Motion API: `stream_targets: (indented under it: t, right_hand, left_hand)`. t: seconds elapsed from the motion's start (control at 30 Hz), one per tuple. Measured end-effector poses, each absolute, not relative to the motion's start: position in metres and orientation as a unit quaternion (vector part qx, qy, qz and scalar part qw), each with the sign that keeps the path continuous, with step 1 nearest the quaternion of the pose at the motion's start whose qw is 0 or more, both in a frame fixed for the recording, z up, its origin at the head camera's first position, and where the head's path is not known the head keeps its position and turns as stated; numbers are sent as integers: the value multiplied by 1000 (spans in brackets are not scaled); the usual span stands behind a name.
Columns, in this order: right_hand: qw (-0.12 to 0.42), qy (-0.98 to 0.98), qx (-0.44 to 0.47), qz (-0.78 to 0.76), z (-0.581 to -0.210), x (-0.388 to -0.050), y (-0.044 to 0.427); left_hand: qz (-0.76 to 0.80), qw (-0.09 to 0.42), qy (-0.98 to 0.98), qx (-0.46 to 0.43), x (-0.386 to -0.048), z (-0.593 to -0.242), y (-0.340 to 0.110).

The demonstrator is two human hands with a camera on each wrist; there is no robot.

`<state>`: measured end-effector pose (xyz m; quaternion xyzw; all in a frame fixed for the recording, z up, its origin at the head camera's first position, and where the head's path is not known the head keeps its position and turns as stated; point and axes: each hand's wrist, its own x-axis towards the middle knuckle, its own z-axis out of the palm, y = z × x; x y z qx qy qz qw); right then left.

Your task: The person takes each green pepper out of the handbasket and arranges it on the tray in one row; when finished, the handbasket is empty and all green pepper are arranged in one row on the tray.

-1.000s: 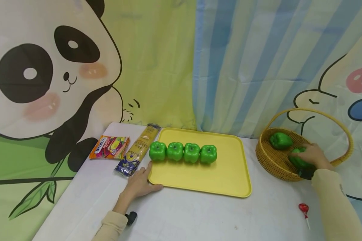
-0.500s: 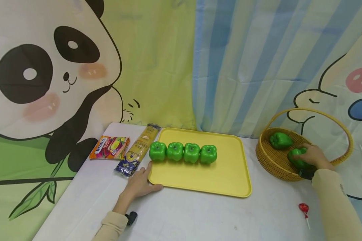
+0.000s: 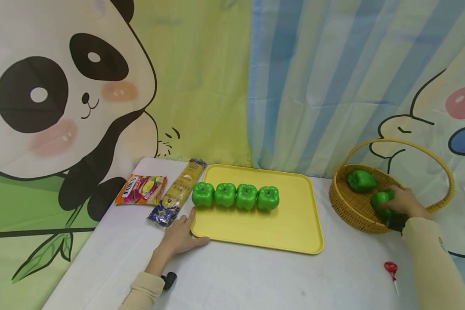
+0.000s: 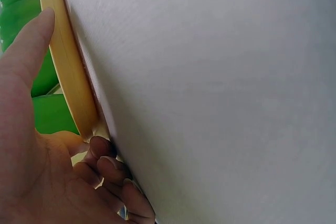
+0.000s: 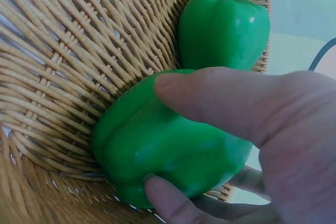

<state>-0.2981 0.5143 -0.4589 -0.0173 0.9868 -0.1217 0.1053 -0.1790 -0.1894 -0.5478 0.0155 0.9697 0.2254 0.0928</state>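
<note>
My right hand is inside the wicker basket and grips a green bell pepper. In the right wrist view my thumb lies across that pepper and my fingertips press its lower side. A second green bell pepper sits behind it in the basket. My left hand holds the front left corner of the yellow tray, thumb along the front rim and fingers by the left side. Several green bell peppers stand in a row on the tray, stem ends up.
Left of the tray lie a long blue and gold packet and an orange candy bag. A red lollipop lies in front of the basket. The basket's handle arches over it. A printed curtain hangs behind the table.
My right hand has shifted slightly on the pepper in the basket, and more of the pepper's left side shows. My left hand, the tray and the row of peppers have stayed put.
</note>
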Motion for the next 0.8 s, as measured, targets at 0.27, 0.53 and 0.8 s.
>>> stream_targets:
  t: [0.27, 0.53, 0.8]
  right_hand:
    - [105, 986, -18, -127, -453, -293, 515]
    - [103, 984, 0, -145, -451, -293, 516]
    - [85, 987, 7, -136, -442, -288, 510]
  left_hand:
    - [223, 93, 970, 19, -179, -547, -189]
    - [222, 94, 970, 22, -178, -544, -189]
    - [229, 95, 969, 22, -177, -542, -189]
